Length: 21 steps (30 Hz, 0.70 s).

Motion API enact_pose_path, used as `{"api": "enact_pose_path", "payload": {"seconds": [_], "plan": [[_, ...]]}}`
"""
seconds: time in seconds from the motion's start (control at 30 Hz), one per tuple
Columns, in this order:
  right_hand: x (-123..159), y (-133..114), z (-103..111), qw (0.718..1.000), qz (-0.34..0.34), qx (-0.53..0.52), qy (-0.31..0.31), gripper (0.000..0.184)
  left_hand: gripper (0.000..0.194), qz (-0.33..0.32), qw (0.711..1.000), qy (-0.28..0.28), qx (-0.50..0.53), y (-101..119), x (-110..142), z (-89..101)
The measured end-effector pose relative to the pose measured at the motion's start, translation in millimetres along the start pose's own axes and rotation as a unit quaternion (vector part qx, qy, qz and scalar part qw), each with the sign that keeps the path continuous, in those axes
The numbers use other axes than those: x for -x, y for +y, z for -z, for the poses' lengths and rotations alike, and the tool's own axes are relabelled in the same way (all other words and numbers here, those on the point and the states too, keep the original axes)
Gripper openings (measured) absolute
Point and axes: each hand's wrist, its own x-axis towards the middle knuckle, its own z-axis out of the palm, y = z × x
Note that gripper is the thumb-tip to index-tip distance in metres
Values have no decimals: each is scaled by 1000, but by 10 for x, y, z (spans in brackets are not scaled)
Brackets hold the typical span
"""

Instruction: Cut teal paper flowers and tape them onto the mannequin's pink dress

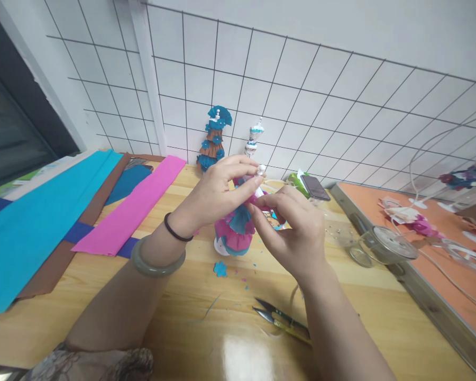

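A small doll with a white head and a ruffled pink and blue crepe-paper dress (238, 242) stands on the wooden table between my hands. My left hand (218, 188) is closed around its upper part from the left, thumb and fingers just below the head. From the right, my right hand (295, 227) pinches a bit of pink crepe paper (254, 200) at the doll's waist between thumb and forefinger. My fingers hide most of the doll's upper body. Below the skirt lies a blue paper flower (220, 269). Thread snips (283, 320) lie near my right forearm.
Crepe-paper strips in blue, brown and pink (133, 209) cover the table's left. By the grid wall stand a teal-and-brown paper doll (214, 138) and a white-and-blue figure (254, 136). A phone (316, 188) and a glass jar (388, 244) are at right, beside an orange surface (456, 286).
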Motion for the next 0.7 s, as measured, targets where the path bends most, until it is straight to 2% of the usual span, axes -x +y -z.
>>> {"api": "enact_pose_path", "payload": {"seconds": [0.13, 0.23, 0.33, 0.5, 0.7], "plan": [[-12, 15, 71, 999, -16, -30, -18, 7, 21, 13, 1000, 1, 9, -2, -5, 16], [-9, 87, 152, 996, -25, -41, -78, 18, 22, 19, 1000, -3, 15, -9, -13, 32], [-2, 165, 205, 991, -23, -55, -120, 21, 22, 21, 1000, -4, 14, -4, -17, 37], [4, 206, 224, 990, -27, -65, -119, 12, 22, 23, 1000, -6, 11, 4, -15, 34], [-5, 193, 255, 987, -25, -65, -143, 20, 22, 24, 1000, -6, 14, -1, -10, 33]]}}
